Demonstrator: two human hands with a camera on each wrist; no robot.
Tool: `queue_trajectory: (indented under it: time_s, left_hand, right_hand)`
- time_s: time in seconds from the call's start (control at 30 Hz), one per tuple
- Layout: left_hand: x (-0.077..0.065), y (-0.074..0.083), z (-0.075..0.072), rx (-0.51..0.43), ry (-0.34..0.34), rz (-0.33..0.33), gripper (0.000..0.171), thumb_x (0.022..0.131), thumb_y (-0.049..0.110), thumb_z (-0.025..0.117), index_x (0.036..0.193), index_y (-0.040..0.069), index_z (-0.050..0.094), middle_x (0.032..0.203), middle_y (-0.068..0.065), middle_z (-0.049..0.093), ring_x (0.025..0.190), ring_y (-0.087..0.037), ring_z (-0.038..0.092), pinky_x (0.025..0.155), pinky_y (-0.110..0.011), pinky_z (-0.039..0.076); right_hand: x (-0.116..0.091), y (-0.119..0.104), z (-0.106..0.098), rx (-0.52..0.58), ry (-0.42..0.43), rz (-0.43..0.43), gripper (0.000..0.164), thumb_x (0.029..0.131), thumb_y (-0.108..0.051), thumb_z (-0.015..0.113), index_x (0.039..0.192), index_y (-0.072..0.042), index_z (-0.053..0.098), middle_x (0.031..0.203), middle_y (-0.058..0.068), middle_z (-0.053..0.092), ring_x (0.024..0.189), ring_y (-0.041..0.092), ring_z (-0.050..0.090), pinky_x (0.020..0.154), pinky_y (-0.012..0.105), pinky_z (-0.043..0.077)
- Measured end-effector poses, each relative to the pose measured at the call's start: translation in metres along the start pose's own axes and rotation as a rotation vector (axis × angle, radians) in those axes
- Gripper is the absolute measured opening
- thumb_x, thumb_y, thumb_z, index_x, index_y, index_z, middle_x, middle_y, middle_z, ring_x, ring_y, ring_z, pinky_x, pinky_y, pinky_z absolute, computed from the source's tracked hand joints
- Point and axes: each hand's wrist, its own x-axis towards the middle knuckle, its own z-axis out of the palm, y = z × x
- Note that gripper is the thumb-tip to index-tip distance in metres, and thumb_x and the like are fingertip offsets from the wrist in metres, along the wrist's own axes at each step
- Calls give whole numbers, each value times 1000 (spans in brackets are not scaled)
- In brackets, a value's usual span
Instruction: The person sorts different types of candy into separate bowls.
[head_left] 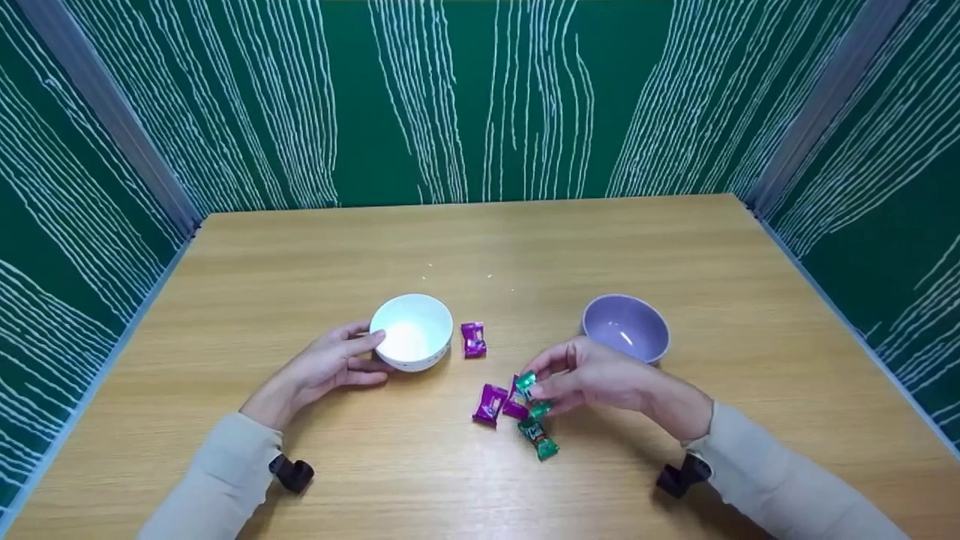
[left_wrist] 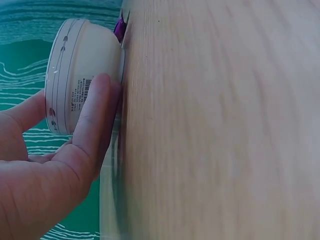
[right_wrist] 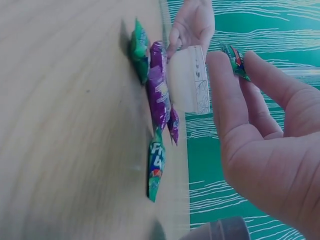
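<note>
My left hand (head_left: 330,358) grips a white bowl (head_left: 420,360), thumb over its rim and fingers against its side. The left wrist view shows the bowl's printed band and a barcode label (left_wrist: 80,95). Between thumb and fingers, my right hand (right_wrist: 270,130) pinches a green-wrapped candy (right_wrist: 234,61) above the table. Beneath it lie green-wrapped candies (head_left: 538,439) and purple-wrapped candies (head_left: 490,405), partly covered by the hand in the head view. Another purple-wrapped candy (head_left: 473,340) lies just right of the white bowl.
A purple bowl (head_left: 626,326) stands behind my right forearm, its near side partly hidden. Both bowls and the candies are on a wooden table (head_left: 375,480). Green panels (head_left: 510,172) with white lines rise at the back and sides.
</note>
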Motion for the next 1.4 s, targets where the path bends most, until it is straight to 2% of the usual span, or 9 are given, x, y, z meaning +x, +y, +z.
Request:
queue_trajectory:
  time_s: [0.27,0.43,0.6,0.73,0.83,1.03,1.23,1.4]
  left_hand:
    - [-1,3,-3,12,4,0,66,109,28,49,157,-5,18,150,-32,36,112,-39,65,98,-44,55]
    - [-1,4,-5,18,-3,-1,65,109,26,49,156,-6,19,156,-28,30,111,-39,65,95,-44,56]
    - [0,3,-3,13,-8,1,62,109,25,49,156,-6,22,153,-29,35,110,-37,66,93,-46,57]
    - [0,3,-2,17,-6,1,63,109,25,50,156,-6,23,149,-31,39,111,-37,66,93,-46,57]
    - [-2,3,-4,24,5,5,64,108,26,51,156,-6,22,149,-31,38,111,-38,66,93,-46,57]
    - [-4,2,-5,27,17,-6,67,108,27,52,157,-5,20,151,-32,36,113,-39,65,93,-45,57]
    - [-4,3,-4,33,18,-4,66,108,26,52,157,-5,20,150,-32,37,114,-40,64,93,-45,57]
    - [-3,3,-6,40,4,5,66,108,27,52,157,-5,20,154,-31,31,113,-40,65,93,-44,57]
  right_hand:
    - [11,-21,13,8,46,31,29,89,-9,79,117,-5,71,101,9,68,96,24,69,91,48,58]
    - [19,-28,20,-24,26,-19,29,89,-8,79,117,-5,72,98,10,70,94,24,70,90,50,58]
    - [26,-30,22,-2,-2,-48,26,91,-3,75,117,-4,72,100,10,70,93,22,70,94,50,56]
    - [33,-36,23,-3,30,-1,29,92,-5,74,121,-5,70,102,9,70,93,20,70,96,46,56]
    - [41,-42,24,9,17,12,33,93,-5,72,126,-4,65,101,8,70,91,19,69,98,49,54]
    - [57,-52,26,-1,-40,-19,26,95,-2,69,121,-4,65,105,11,72,92,20,70,86,43,60]
    - [69,-61,28,-48,-11,3,24,95,-5,71,118,-6,68,104,11,72,92,21,70,84,39,61]
    - [80,-68,32,-47,30,25,24,93,-6,74,117,-6,70,105,14,73,90,24,72,83,39,61]
